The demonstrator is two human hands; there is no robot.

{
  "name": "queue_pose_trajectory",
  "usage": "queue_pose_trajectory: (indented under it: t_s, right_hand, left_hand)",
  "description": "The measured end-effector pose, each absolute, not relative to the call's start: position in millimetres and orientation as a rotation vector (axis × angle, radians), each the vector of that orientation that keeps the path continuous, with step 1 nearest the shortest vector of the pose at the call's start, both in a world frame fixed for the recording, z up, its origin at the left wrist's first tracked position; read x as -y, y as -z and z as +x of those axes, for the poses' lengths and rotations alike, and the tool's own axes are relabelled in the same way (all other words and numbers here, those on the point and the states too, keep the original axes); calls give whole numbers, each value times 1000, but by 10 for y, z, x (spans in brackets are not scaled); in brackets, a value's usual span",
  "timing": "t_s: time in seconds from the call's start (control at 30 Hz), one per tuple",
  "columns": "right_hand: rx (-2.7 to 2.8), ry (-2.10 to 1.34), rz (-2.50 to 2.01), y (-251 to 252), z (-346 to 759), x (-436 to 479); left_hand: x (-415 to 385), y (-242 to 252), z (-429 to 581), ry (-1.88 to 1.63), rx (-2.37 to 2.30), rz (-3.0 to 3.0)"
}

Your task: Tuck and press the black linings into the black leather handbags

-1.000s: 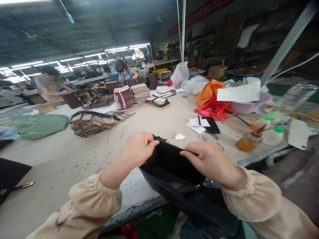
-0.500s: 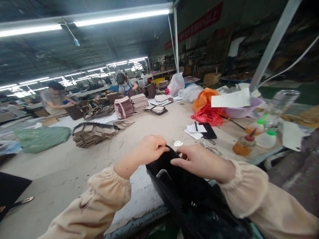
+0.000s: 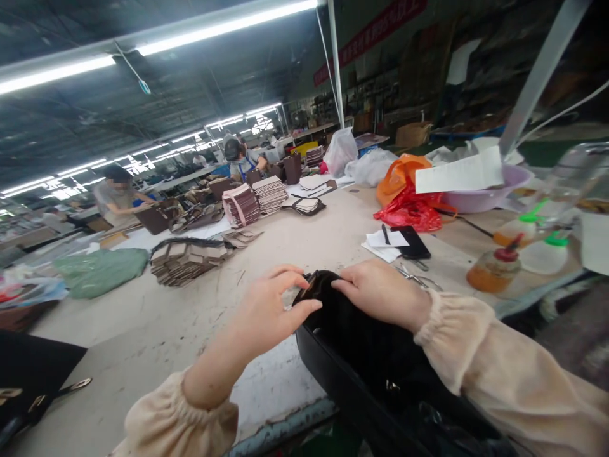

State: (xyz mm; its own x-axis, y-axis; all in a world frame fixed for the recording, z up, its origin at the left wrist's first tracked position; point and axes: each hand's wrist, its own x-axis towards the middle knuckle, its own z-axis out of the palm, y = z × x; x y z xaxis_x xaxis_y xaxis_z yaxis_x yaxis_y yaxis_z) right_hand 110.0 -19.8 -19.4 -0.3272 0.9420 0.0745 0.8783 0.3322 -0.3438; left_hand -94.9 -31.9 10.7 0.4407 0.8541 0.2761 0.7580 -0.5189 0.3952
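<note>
A black handbag hangs over the front edge of the table, its mouth turned toward me and its dark lining showing. My right hand grips the far right part of the rim, thumb inside and fingers hidden behind. At the far left corner of the rim is my left hand, with thumb and fingers parted around the edge. Some small metal shines inside the bag. To the left lies another black leather piece with gold-coloured fittings on a strap.
Strapped stacks of brown pieces and a loose bundle lie ahead. A green plastic bag is left. Right are a phone, scissors, an orange-filled bottle and a purple basin. Co-workers sit farther back.
My left thumb and fingers have parted from their pinch on the rim. My right hand has moved onto the rim and closed there. The view has shifted slightly left.
</note>
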Motion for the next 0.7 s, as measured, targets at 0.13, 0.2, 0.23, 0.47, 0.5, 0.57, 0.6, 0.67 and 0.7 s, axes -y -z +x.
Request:
queue_pose_trajectory:
  t_s: [0.13,0.2,0.23,0.47,0.5,0.57,0.6,0.67,0.7]
  right_hand:
    - [2354,-274,-1662,185,1067,235]
    - [2364,-255,-1671,172,1054,250]
    - [2366,-251,-1676,167,1053,253]
    - [2364,-265,-1645,172,1061,242]
    - [2365,-264,-1644,174,1053,245]
    - [2369,-260,-1647,176,1034,255]
    - [2371,-257,-1649,177,1025,261]
    - [2368,-253,-1650,179,1014,273]
    - [2366,-254,-1649,178,1011,278]
  left_hand:
    - [293,-42,-831,-483,-1503,2554]
    - [241,-21,-786,-410,-1526,2580]
    - [212,-12,-774,-377,-1529,2588]
    - [112,36,-792,-380,-1550,2573]
    - [112,38,-795,-384,-1553,2588]
    - [111,38,-796,-375,-1562,2626]
    - [109,38,-795,-366,-1566,2647]
    - [99,38,-793,-351,-1568,2682]
    - [93,40,-792,-342,-1569,2692]
